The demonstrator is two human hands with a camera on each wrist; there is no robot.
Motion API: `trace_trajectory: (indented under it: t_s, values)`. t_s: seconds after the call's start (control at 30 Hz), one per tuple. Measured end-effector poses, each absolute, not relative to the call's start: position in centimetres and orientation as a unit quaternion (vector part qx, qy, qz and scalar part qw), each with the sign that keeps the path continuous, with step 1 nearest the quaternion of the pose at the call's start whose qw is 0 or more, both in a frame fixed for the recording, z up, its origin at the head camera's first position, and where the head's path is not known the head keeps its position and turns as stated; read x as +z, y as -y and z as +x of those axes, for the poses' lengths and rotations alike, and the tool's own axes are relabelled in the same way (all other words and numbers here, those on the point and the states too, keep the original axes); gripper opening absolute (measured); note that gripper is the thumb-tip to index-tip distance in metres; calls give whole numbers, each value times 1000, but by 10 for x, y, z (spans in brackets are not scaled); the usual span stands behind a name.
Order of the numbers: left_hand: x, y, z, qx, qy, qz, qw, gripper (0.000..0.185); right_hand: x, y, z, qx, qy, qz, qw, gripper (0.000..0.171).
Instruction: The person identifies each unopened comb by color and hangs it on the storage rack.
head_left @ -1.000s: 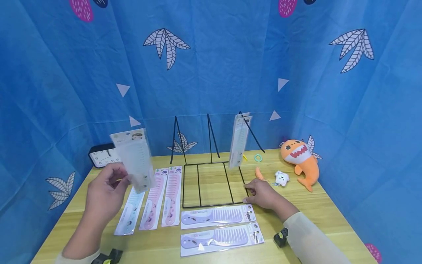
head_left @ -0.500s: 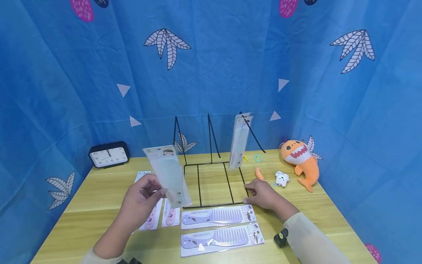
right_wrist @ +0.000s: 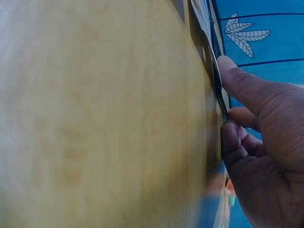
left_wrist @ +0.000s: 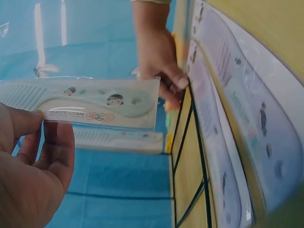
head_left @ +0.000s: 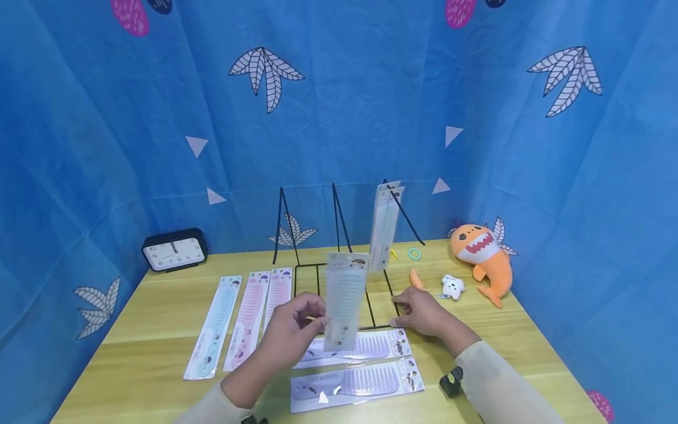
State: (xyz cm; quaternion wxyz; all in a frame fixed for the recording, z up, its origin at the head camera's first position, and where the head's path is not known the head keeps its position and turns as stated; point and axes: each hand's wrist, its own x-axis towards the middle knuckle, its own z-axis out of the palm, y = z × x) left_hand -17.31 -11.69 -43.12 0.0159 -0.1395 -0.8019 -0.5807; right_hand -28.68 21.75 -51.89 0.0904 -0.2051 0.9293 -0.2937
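My left hand (head_left: 291, 330) pinches a pale green comb (head_left: 345, 297) in clear packaging by its side edge. The pack stands nearly upright above the front of the black wire display rack (head_left: 307, 265). In the left wrist view the comb (left_wrist: 95, 102) shows its handle end and printed "PLASTIC COMB". My right hand (head_left: 424, 315) grips the rack's front right corner, thumb and fingers on the wire. Several similar packaged combs (head_left: 384, 229) hang on the rack's right hook; the middle and left hooks hold nothing.
Two purple packaged combs (head_left: 357, 380) lie in front of the rack. A blue comb (head_left: 212, 330) and two pink combs (head_left: 249, 318) lie at its left. A clock (head_left: 175, 250) stands back left; an orange shark plush (head_left: 484, 259) and small trinkets (head_left: 452, 287) lie at right.
My left hand has carried the pale green comb rightward from near the clock to before the rack, lowering and straightening it. The right hand stays on the rack's corner.
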Motion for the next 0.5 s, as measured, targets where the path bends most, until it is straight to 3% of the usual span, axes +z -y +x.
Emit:
trace_trajectory:
  t_s: [0.2, 0.37, 0.5]
  values:
    - [-436, 84, -186, -558, 813, -164, -2, 11, -518, -219, -287, -290, -929, -217, 73, 63]
    - [-436, 55, -197, -559, 811, -171, -3, 15, -520, -222, -289, -294, -926, -229, 52, 31]
    - [-438, 36, -204, -571, 802, -174, -14, 16, -523, -222, -288, -302, -922, -242, 20, 33]
